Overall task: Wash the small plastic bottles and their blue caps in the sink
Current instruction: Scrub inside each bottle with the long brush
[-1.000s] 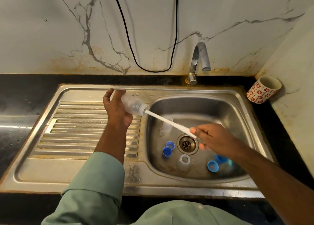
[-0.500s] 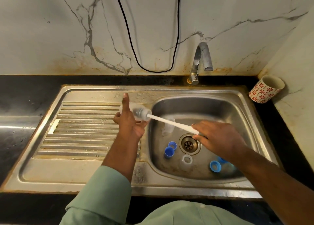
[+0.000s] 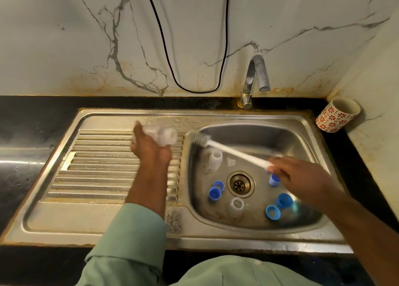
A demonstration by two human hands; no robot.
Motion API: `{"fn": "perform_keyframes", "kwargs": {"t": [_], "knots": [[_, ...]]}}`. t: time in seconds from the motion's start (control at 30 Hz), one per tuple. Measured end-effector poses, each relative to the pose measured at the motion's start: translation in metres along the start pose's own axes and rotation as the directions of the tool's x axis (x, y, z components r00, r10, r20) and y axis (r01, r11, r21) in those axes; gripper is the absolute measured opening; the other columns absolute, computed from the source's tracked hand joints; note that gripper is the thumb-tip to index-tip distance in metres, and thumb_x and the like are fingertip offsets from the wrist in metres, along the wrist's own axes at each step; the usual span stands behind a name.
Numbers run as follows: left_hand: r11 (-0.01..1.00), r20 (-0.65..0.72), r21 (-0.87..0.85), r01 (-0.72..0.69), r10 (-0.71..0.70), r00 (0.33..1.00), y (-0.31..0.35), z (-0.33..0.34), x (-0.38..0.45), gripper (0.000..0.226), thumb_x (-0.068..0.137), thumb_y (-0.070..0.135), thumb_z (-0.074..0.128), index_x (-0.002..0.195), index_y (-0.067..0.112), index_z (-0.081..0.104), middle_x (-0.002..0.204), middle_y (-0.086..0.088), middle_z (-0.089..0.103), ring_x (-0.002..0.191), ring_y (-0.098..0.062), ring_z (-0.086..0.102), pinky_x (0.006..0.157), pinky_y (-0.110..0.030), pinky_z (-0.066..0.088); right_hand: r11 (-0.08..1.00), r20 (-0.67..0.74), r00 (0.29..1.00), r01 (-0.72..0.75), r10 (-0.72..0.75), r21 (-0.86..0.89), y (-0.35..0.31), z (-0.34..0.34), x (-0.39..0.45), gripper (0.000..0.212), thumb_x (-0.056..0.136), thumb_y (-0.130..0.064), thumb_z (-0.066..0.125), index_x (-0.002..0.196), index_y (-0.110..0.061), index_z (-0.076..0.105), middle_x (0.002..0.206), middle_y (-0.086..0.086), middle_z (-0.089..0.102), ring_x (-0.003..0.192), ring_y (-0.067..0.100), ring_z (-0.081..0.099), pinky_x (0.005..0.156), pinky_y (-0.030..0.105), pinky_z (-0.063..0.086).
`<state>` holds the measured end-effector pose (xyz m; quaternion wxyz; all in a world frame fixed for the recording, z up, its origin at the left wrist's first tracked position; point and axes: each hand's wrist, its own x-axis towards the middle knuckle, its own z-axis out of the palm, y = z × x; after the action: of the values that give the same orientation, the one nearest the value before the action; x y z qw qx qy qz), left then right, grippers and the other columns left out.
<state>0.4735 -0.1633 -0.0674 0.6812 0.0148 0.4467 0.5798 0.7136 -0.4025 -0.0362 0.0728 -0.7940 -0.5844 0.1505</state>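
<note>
Our left hand [image 3: 151, 149] grips a clear plastic bottle [image 3: 160, 135] over the drainboard's [image 3: 97, 167] right edge. Bottle brush [image 3: 233, 151] is out, bristles at the sink basin's [image 3: 302, 139] back-left corner, handle pinched by our right hand [image 3: 300, 177]. Blue caps [image 3: 214, 194] and two more bottles [image 3: 216, 158] lie around the drain [image 3: 240, 184].

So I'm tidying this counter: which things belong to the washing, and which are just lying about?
Washing: bottle in left hand; brush in right hand; basin bottle; blue caps.
Lying about: patterned cup; black cable.
</note>
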Motion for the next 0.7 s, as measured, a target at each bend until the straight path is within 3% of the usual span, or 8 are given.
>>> {"fn": "perform_keyframes", "kwargs": {"t": [0.07, 0.17, 0.27, 0.33, 0.43, 0.53, 0.7], "knots": [[0.994, -0.086, 0.008, -0.108, 0.109, 0.990, 0.019, 0.001, 0.004, 0.071, 0.078, 0.047, 0.079, 0.135, 0.025, 0.043, 0.130, -0.012, 0.054, 0.105, -0.032, 0.063, 0.074, -0.049, 0.060, 0.992, -0.132, 0.988, -0.062, 0.076, 0.108, 0.019, -0.007, -0.013, 0.024, 0.098, -0.040, 0.047, 0.116, -0.036, 0.062, 0.095, -0.018, 0.062, 0.090, 0.014, 0.063, 0.074, 0.030, 0.046], [0.987, 0.034, 0.107, -0.117, 0.114, 0.993, 0.022, 0.006, -0.009, 0.081, 0.074, 0.051, 0.081, 0.139, 0.027, 0.038, 0.135, -0.014, 0.049, 0.108, -0.027, 0.059, 0.079, -0.049, 0.059, 0.992, -0.241, 0.970, 0.007, 0.023, 0.124, 0.021, -0.014, -0.019, 0.042, 0.089, -0.048, 0.047, 0.120, -0.027, 0.066, 0.090, -0.013, 0.060, 0.077, 0.010, 0.062, 0.068, 0.031, 0.052], [0.980, 0.081, 0.177, -0.090, 0.076, 0.994, 0.003, 0.010, -0.030, 0.089, 0.076, 0.050, 0.080, 0.146, 0.036, 0.027, 0.133, -0.009, 0.048, 0.110, -0.027, 0.058, 0.086, -0.051, 0.056, 0.984, -0.192, 0.976, 0.132, -0.107, 0.121, -0.009, -0.012, -0.015, 0.039, 0.091, -0.042, 0.054, 0.127, -0.032, 0.062, 0.090, -0.022, 0.054, 0.072, -0.005, 0.055, 0.062, 0.016, 0.044], [0.981, 0.072, 0.163, -0.106, 0.095, 0.993, -0.006, 0.012, -0.036, 0.090, 0.077, 0.045, 0.081, 0.146, 0.042, 0.023, 0.131, -0.004, 0.048, 0.111, -0.026, 0.058, 0.087, -0.051, 0.055, 0.979, -0.139, 0.977, 0.177, -0.162, 0.099, -0.023, -0.005, -0.013, 0.041, 0.094, -0.039, 0.053, 0.135, -0.036, 0.055, 0.089, -0.025, 0.048, 0.073, -0.004, 0.052, 0.063, 0.021, 0.047], [0.969, 0.091, 0.158, -0.189, 0.176, 0.980, -0.007, 0.014, -0.040, 0.092, 0.076, 0.035, 0.084, 0.145, 0.043, 0.024, 0.124, 0.000, 0.049, 0.108, -0.022, 0.058, 0.077, -0.041, 0.056, 0.982, -0.105, 0.986, 0.145, -0.132, 0.119, -0.034, -0.002, -0.017, 0.042, 0.097, -0.041, 0.047, 0.140, -0.039, 0.048, 0.089, -0.013, 0.056, 0.076, 0.006, 0.055, 0.069, 0.031, 0.051], [0.943, 0.131, 0.212, -0.258, 0.234, 0.963, -0.012, 0.013, -0.042, 0.089, 0.077, 0.023, 0.084, 0.145, 0.040, 0.029, 0.125, -0.001, 0.049, 0.109, -0.021, 0.058, 0.076, -0.037, 0.058, 0.988, -0.093, 0.990, 0.119, -0.110, 0.103, -0.038, 0.000, -0.017, 0.041, 0.100, -0.041, 0.042, 0.141, -0.040, 0.045, 0.088, -0.008, 0.057, 0.077, 0.008, 0.055, 0.070, 0.033, 0.051], [0.920, 0.082, 0.224, -0.322, 0.312, 0.947, -0.015, 0.008, -0.037, 0.083, 0.075, 0.023, 0.085, 0.139, 0.042, 0.035, 0.126, -0.002, 0.048, 0.110, -0.023, 0.056, 0.085, -0.040, 0.058, 0.995, -0.005, 0.998, 0.065, -0.065, 0.081, -0.044, -0.004, -0.020, 0.037, 0.102, -0.041, 0.038, 0.136, -0.037, 0.049, 0.080, -0.010, 0.050, 0.070, 0.005, 0.051, 0.062, 0.021, 0.043]]}}
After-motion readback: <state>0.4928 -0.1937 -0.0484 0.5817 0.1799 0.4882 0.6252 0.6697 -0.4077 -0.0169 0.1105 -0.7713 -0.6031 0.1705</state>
